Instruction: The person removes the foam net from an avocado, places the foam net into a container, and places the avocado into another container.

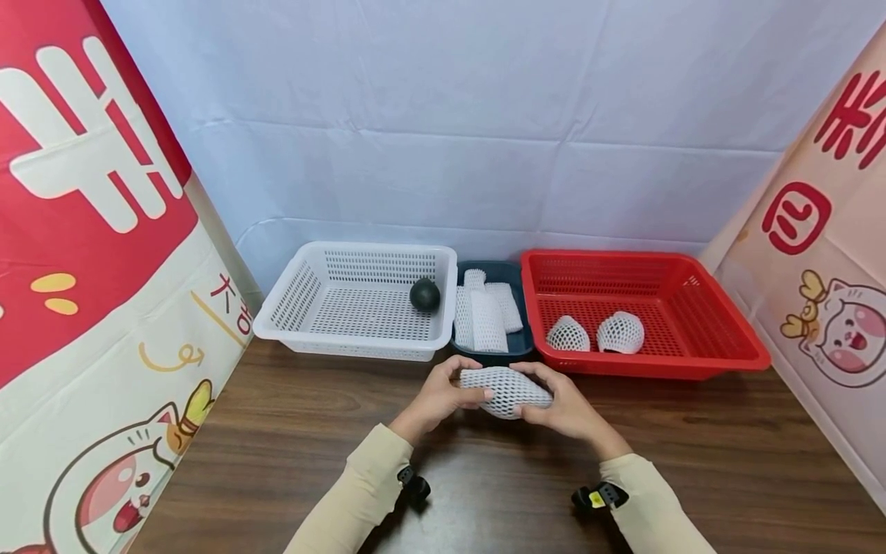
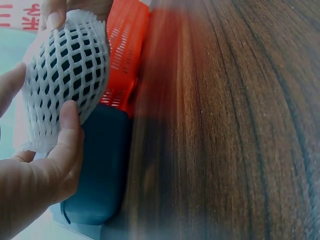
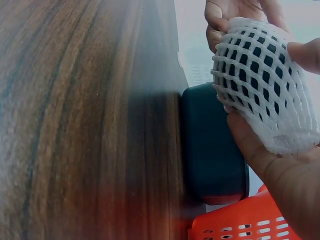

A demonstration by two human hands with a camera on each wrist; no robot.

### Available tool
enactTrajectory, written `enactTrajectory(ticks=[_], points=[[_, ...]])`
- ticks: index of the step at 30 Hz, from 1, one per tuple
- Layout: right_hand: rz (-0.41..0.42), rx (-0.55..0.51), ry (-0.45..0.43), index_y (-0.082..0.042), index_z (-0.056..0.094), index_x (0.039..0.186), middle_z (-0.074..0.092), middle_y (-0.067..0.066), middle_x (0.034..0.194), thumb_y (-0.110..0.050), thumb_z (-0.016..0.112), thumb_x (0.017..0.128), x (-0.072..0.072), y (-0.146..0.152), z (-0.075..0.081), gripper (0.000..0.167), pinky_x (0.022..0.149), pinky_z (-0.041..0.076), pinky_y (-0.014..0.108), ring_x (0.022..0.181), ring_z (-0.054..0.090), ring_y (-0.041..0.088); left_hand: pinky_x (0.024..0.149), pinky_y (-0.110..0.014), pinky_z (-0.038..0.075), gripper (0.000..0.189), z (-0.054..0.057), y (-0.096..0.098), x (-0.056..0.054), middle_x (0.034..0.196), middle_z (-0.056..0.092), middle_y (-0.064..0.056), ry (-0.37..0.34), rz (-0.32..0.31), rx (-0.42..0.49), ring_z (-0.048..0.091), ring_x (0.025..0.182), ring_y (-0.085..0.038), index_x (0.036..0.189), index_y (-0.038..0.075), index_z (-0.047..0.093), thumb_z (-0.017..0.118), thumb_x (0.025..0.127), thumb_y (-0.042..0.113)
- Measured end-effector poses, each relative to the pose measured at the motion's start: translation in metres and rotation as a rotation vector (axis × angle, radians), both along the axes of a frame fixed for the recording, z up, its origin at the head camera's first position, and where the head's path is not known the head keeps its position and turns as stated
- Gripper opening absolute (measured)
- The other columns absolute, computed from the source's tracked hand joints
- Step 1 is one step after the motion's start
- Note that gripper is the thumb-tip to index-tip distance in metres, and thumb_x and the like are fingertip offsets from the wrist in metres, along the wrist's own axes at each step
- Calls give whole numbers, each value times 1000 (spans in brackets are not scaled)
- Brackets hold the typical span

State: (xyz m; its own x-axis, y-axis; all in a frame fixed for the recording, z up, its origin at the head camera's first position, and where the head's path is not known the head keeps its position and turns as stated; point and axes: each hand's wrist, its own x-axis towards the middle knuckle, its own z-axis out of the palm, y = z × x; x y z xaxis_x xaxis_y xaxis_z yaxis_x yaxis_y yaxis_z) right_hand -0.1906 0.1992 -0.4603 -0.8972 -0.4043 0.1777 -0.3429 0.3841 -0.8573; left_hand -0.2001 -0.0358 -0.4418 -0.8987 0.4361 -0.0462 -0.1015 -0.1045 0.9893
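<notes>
A white foam fruit net [image 1: 504,391] is stretched over a dark round fruit [image 2: 75,56], which shows through the mesh. My left hand [image 1: 443,394] grips one end of it, thumb and fingers on either side. At the other end my right hand [image 1: 562,403] holds the net between thumb and fingers. In both wrist views the net bulges in the middle and narrows into loose ends at the hands. The netted fruit is held above the wooden table [image 1: 477,477], just in front of a dark blue bin [image 1: 493,358].
Flat white foam nets [image 1: 487,319] lie in the blue bin. To its left stands a white basket [image 1: 360,348] with one bare dark round fruit [image 1: 424,295]. A red basket [image 1: 651,366] on the right holds two netted fruits [image 1: 620,333]. Cloth walls surround the table.
</notes>
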Motion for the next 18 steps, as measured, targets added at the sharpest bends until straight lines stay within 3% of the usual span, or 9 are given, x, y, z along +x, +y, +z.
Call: enactTrajectory(ticks=[4,10,14,18], points=[[4,1,-15,-14,53,128,55,4,115,-15,77,75,0,0,1,58,79,46,40,97,52,25,73,-48,51,41,-1,-1,-1,97,58,-14,0,0,-19,60,78,-17,113,-8,50,70,77,-3],[37,76,-8,-15,53,128,54,3,118,-17,76,76,-2,1,3,57,80,45,39,98,51,23,67,-46,52,40,-20,-1,-11,92,60,-12,-4,6,-72,61,73,-18,109,-7,51,73,75,-1],[92,158,7,-13,53,127,55,2,116,-18,75,77,-4,1,7,56,78,47,35,96,51,21,66,-51,51,38,-29,-4,-15,88,60,-12,26,11,-152,60,66,-19,102,-4,53,77,73,4],[132,246,-3,-11,53,125,57,2,109,-20,75,76,-6,-1,13,55,75,48,33,91,53,19,60,-46,51,38,-32,-6,-16,88,58,-11,84,-4,-257,57,60,-18,96,0,54,81,70,9]])
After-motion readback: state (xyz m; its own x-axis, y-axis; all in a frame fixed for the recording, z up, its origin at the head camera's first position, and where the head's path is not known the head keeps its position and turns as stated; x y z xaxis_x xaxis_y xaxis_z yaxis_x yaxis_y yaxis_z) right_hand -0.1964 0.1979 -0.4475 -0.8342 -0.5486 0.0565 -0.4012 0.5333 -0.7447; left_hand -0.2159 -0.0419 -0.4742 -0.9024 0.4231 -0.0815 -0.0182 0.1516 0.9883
